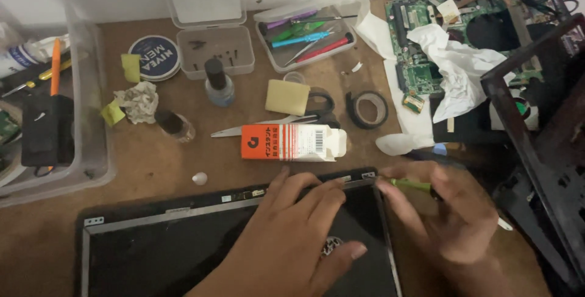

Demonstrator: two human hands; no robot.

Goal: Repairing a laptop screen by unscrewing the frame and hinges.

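Green screwdriver (pixel 409 183) pinched in right hand (pixel 454 218) fingers—left hand (pixel 292 236) flat on panel (pixel 183 248) edge.

A flat black laptop screen panel in a thin grey metal frame (pixel 183 236) lies on the brown desk right in front of me, filling the lower left of the view. My left hand (pixel 292 236) rests spread on its dark glass near the upper right corner. Just beyond its top edge lies a small oblong cardboard box (pixel 292 142), orange at its left end and white with a barcode at its right. Farther back on the left sits a round dark blue tin with white lettering (pixel 155 57).
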